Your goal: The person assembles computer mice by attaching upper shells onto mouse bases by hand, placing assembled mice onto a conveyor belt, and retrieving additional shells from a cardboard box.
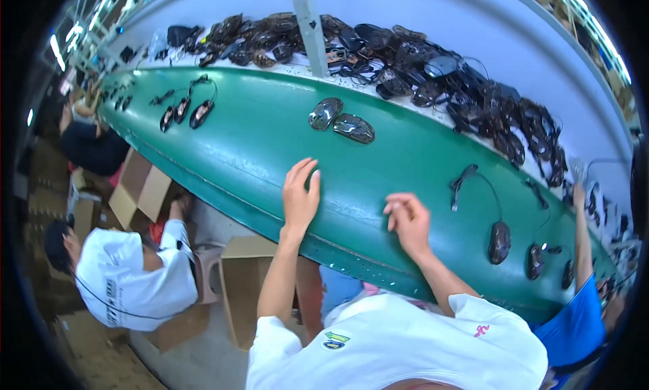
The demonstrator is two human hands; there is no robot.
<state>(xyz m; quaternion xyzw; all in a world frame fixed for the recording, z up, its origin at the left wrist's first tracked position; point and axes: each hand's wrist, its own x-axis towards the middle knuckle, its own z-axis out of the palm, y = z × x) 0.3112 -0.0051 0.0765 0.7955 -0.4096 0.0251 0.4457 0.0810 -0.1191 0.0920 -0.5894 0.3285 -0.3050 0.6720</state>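
My left hand (301, 195) hovers over the green work surface (257, 133) with its fingers stretched out and nothing in them. To its right, my right hand (407, 220) is also over the surface, its fingers loosely bent and apart, holding nothing. Beyond my left hand lie two shiny dark mouse shells, one rounded mouse shell (326, 113) and, touching or nearly touching it, a longer mouse shell (353, 128). No cable shows on either. On the right, nearest my right hand, rests a dark corded mouse (499, 242), its cable bundled at the far end (464, 180).
Farther right lie more corded mice (535, 261); three corded mice (182, 110) lie at the left. A long heap of dark mice (412, 62) fills the back ledge behind a white post (309, 32). Open cardboard boxes (250, 248), a seated person (132, 275) and a blue-sleeved person (574, 322) flank me.
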